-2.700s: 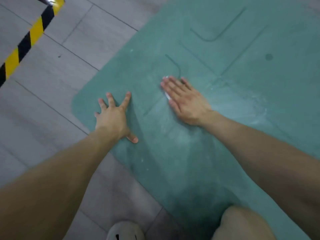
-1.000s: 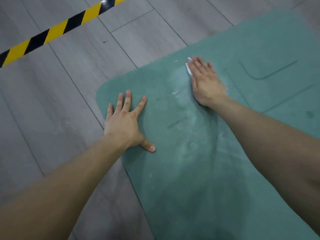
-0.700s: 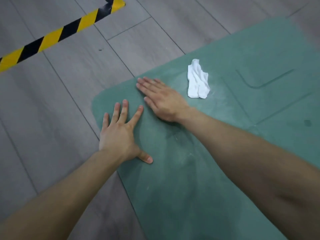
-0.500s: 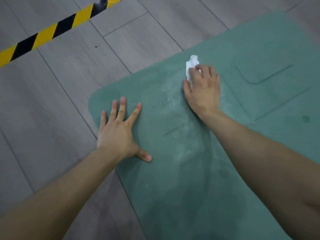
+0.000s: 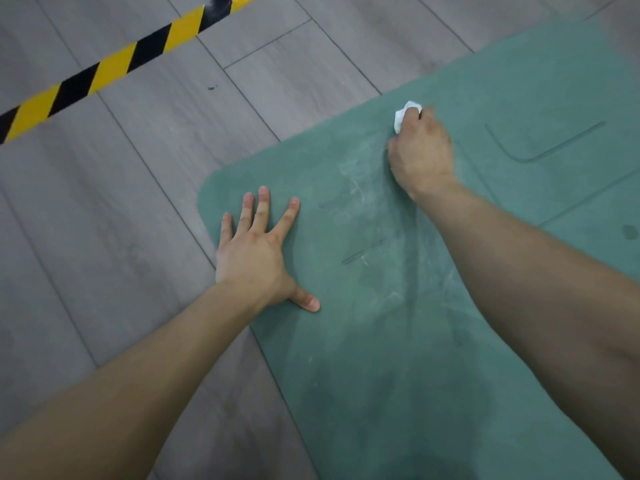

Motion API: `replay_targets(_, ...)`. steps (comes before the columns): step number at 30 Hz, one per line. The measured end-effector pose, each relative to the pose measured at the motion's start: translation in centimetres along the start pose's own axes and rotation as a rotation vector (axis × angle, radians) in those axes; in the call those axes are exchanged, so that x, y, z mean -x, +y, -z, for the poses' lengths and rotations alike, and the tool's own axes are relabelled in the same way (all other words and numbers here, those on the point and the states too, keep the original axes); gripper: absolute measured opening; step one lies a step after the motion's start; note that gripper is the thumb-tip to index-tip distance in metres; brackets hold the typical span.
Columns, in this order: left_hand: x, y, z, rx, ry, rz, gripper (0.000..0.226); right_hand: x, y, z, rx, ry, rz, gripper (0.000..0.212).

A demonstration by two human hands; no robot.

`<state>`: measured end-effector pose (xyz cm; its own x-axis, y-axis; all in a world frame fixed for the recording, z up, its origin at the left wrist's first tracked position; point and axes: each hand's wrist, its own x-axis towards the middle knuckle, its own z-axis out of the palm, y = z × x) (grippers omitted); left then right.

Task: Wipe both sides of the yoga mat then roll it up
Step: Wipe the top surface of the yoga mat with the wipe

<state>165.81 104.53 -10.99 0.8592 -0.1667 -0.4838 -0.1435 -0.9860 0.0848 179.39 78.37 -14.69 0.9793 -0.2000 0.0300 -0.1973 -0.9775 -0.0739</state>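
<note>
The floor [image 5: 104, 220] is laid in long grey wood-grain planks whose seams run diagonally across the view. A teal yoga mat [image 5: 398, 358] lies flat on it at the right, unrolled, its rounded corner pointing toward the middle of the planks (pale smears and thin printed lines mark its surface). A strip of yellow-and-black striped tape [image 5: 114, 65] crosses the boards at the upper left, well apart from the mat, with a small dark speck [image 5: 212, 87] on the plank between them.

There's just the one camera, up on the person's head, tilted forward and steeply down, close above the green yoga mat [image 5: 381, 375] on the grey plank floor [image 5: 104, 220], its wide lens reaching the striped tape [image 5: 114, 69] at far left
</note>
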Motion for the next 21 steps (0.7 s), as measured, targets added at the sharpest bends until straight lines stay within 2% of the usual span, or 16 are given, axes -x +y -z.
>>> replay_targets(4, -0.2, 0.0, 0.1, -0.011, 0.001, 0.003, 0.176, 0.1, -0.3, 0.0, -0.149, 0.047, -0.12, 0.035)
replay_targets(5, -0.2, 0.0, 0.1, -0.009, -0.005, 0.004, 0.176, 0.7, -1.6, -0.1, -0.191, 0.032, -0.103, 0.035)
replay_targets(7, -0.1, 0.1, 0.1, 0.002, 0.0, 0.006, 0.176, 3.1, -5.6, -0.5, -0.283, -0.014, 0.135, 0.034)
replay_targets(10, 0.1, 0.0, -0.1, 0.023, 0.012, 0.009, 0.175, 6.0, -9.0, -1.4, -0.306, -0.135, 0.684, 0.039)
replay_targets(11, 0.1, -0.2, -0.2, 0.035, 0.01, 0.007, 0.175, 4.9, -7.9, -1.2, -0.272, -0.127, 0.736, 0.042)
replay_targets(12, 0.0, -0.2, -0.3, 0.044, 0.004, 0.004, 0.175, 3.2, -6.1, -0.8, -0.26, -0.102, 0.66, 0.044)
replay_targets(13, 0.0, -0.3, -0.4, 0.046, -0.001, 0.004, 0.175, 1.2, -3.8, -0.5, -0.244, -0.069, 0.485, 0.046)
replay_targets(15, -0.1, -0.3, -0.4, 0.039, -0.001, 0.007, 0.175, -2.6, 1.4, -0.3, -0.174, 0.024, 0.039, 0.041)
replay_targets(16, -0.2, -0.3, -0.4, 0.036, -0.009, 0.008, 0.175, -3.2, 2.4, -0.3, -0.208, 0.063, -0.107, 0.039)
replay_targets(17, -0.2, -0.2, -0.4, 0.035, -0.018, 0.006, 0.175, -2.7, 1.7, -0.3, -0.236, 0.097, -0.15, 0.038)
replay_targets(18, -0.2, -0.1, -0.4, 0.038, -0.017, 0.005, 0.176, -1.5, -0.6, -0.5, -0.287, 0.113, -0.086, 0.038)
replay_targets(19, -0.2, -0.1, -0.3, 0.037, -0.012, 0.008, 0.176, 0.2, -3.5, -1.0, -0.35, 0.089, 0.073, 0.037)
replay_targets(21, -0.2, -0.1, -0.1, 0.039, -0.015, 0.006, 0.175, 4.1, -8.5, -1.8, -0.411, -0.022, 0.542, 0.035)
